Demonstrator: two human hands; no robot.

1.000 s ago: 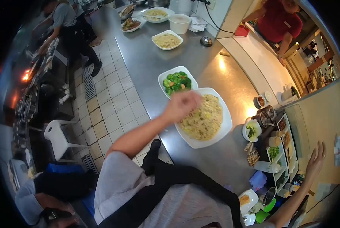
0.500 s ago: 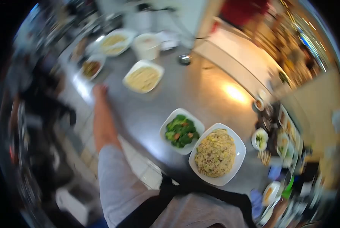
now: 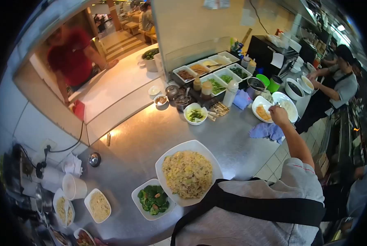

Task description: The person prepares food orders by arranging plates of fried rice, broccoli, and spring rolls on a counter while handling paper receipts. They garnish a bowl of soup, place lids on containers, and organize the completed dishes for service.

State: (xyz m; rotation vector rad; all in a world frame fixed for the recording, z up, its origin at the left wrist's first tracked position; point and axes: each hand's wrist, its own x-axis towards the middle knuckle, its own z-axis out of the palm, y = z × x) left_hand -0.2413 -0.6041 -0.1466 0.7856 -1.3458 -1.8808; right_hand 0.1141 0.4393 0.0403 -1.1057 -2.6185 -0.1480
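My right hand [image 3: 279, 115] reaches out to the right, its fingers closed at the rim between two white dishes. A small shiny bit shows at the fingertips, too small to name. The nearer dish is a white bowl [image 3: 257, 105] with orange-yellow pieces of food; the other is a white plate [image 3: 291, 107] with pale food. Close to my body stands a large white bowl [image 3: 216, 160] heaped with fried rice [image 3: 187, 174]. Touching it is a white bowl of broccoli [image 3: 153, 199]. My left hand is out of view.
Toppings in white trays [image 3: 213, 65] line the back of the steel counter [image 3: 130, 156]. A sauce bottle [image 3: 230, 93], purple cloths [image 3: 267, 131] and a small bowl of greens [image 3: 195, 114] stand nearer. A call bell [image 3: 94, 159] sits left. A co-worker [image 3: 341, 78] is at right; another person [image 3: 74, 57] stands beyond the pass window.
My view has swung to the right. My left arm, stretched over the counter's left side before, has left the view. My right hand now shows clearly at the dishes on the right.
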